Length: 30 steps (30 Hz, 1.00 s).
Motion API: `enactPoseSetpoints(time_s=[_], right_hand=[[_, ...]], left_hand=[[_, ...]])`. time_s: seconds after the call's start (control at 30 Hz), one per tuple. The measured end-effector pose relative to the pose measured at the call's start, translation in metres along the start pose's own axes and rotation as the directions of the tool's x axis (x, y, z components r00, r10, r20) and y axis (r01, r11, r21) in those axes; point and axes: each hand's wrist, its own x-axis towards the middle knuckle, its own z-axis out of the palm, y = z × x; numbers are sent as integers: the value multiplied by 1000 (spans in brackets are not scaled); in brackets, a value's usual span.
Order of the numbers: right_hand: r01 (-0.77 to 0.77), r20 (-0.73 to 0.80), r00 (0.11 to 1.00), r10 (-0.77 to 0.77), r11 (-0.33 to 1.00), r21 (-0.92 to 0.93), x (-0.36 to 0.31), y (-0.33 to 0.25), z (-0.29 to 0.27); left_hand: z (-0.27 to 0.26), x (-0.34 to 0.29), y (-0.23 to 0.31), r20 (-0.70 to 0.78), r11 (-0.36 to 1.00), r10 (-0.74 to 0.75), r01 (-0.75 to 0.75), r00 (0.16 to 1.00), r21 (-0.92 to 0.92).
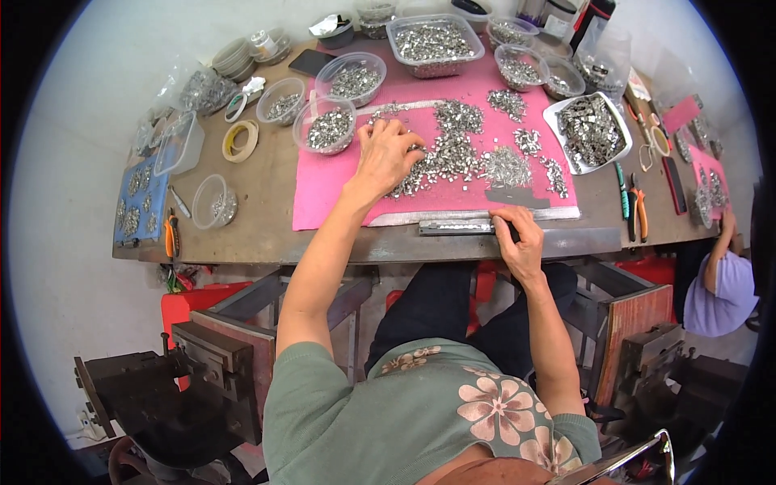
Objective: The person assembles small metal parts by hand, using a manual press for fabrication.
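Small silvery metal pieces lie in loose heaps on a pink mat. My left hand is over the left side of the heap, fingers curled down among the pieces; its fingertips are partly hidden, so what they pinch cannot be made out. At the mat's near edge, my right hand grips the right end of a slim dark-and-silver metal bar between thumb and fingers. This bar lies lengthwise along the table's front edge. A heap of thin, bright metal slivers sits beyond my right hand.
Clear tubs of metal parts and a larger tub stand behind. A white dish of darker pieces is at right, near orange-handled pliers. At left are a tape roll and blue mat. Another person sits at far right.
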Motion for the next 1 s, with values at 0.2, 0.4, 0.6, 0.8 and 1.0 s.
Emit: enactPoseSetpoints(time_s=[0.2, 0.4, 0.6, 0.8, 1.0], right_hand=[[11, -6, 1000, -11, 1000, -3, 1, 0, 1], [-12, -10, 1000, 12, 1000, -2, -3, 0, 0], [-4, -24, 1000, 4, 1000, 0, 3, -3, 2], [-23, -15, 1000, 22, 999, -26, 1, -1, 1], [-19, -17, 1000, 18, 1000, -25, 0, -2, 0]], left_hand=[[10, -11, 2, -70, 1000, -26, 26, 997, 9], [7, -10, 3, -130, 982, -75, 51, 989, -183], [7, -23, 45, 43, 958, 129, -114, 991, -262], [29, -22, 66, 83, 928, 335, -314, 939, -202], [30, -31, 63, -22, 905, 196, -190, 980, -380]])
